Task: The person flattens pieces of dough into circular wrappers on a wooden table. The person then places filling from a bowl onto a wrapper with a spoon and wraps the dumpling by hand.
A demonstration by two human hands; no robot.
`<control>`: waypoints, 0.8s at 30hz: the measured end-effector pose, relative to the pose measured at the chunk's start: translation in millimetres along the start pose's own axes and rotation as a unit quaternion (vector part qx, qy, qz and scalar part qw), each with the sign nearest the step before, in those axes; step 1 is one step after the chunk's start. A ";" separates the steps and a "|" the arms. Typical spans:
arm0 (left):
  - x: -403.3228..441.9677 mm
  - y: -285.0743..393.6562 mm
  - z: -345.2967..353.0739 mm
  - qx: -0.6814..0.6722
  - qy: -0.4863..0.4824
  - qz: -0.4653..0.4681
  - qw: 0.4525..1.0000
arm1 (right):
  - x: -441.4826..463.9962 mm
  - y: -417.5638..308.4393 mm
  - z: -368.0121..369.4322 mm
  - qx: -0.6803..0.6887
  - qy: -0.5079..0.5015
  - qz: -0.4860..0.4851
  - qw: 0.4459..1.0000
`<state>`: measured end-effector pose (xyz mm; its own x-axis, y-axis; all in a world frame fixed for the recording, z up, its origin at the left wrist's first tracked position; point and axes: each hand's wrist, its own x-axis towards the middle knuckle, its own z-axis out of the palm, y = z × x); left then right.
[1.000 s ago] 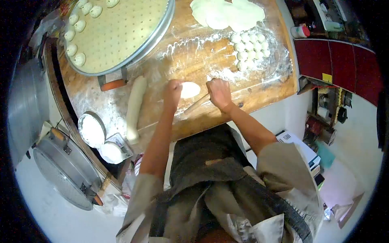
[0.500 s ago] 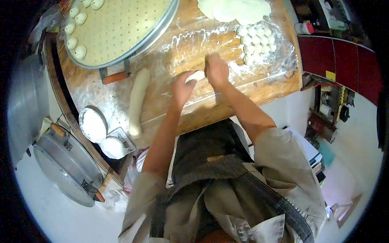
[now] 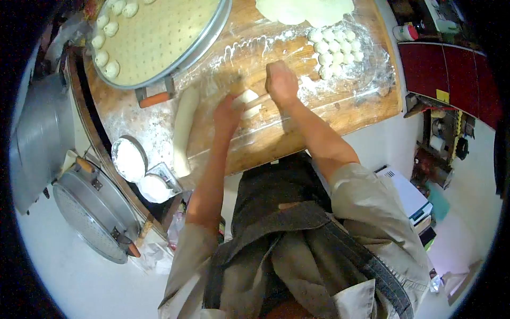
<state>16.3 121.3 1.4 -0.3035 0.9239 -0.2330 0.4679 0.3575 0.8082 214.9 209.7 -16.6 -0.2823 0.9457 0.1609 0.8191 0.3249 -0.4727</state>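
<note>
My left hand [image 3: 228, 112] is closed at the left edge of a small flat round of dough [image 3: 247, 97], which lies on the floured wooden table. A thin wood-coloured rod, which looks like a rolling pin [image 3: 258, 101], crosses that dough. Its right end runs under my right hand [image 3: 282, 83], whose fingers are curled into a fist around it. Left of my left hand lies a long, thick roll of dough [image 3: 184, 133]. Several small floured dough pieces [image 3: 334, 50] sit in rows beyond my right hand.
A large round steamer tray [image 3: 159, 45] with several filled buns [image 3: 111, 29] stands at the far left, its orange handle [image 3: 154, 100] towards me. A dough sheet [image 3: 305, 9] lies at the back. Bowls of white powder [image 3: 129, 159] are at left; a metal steamer [image 3: 95, 212] stands below the table.
The dough round between my hands now lies flatter, with the rod across it. My left hand has shifted slightly left, away from my right hand. The camera view has tilted a little.
</note>
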 end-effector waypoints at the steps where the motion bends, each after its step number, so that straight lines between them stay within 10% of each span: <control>1: 18.2 -12.8 12.4 0.100 -0.049 0.035 0.993 | 2.5 8.4 -5.9 -0.010 0.023 -0.046 0.999; 6: 55.5 49.3 -15.4 0.105 -0.293 -0.029 0.950 | -55.7 20.4 -42.5 0.005 -0.082 -0.046 0.996; 8: 72.2 62.3 16.3 0.147 -0.253 0.060 0.954 | -59.8 24.1 -38.9 0.004 -0.076 -0.023 0.997; 10: 80.0 87.1 55.8 -0.435 -0.118 -0.117 0.885 | -54.4 27.5 -31.9 0.071 -0.147 0.021 0.986; 12: 94.3 72.2 92.7 -0.435 -0.203 -0.107 0.871 | -55.4 25.4 -38.6 0.043 -0.153 0.010 0.987; 13: 87.3 85.9 121.1 -0.192 -0.184 -0.008 0.964 | -54.7 23.9 -43.3 0.016 -0.164 -0.010 0.986; 16: 46.5 152.0 176.5 0.099 -0.121 0.246 0.956 | -69.1 39.7 -5.5 0.080 -0.165 0.011 0.983; 24: 58.1 139.4 223.1 0.258 -0.075 0.227 0.936 | -98.9 85.5 29.2 0.395 -0.073 0.106 0.910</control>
<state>249.1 255.2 -20.1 0.1259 0.9915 -0.0341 0.8705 -0.0940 0.4832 298.3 143.9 -98.2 -0.2701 0.9580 -0.0965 0.2658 -0.0222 -0.9638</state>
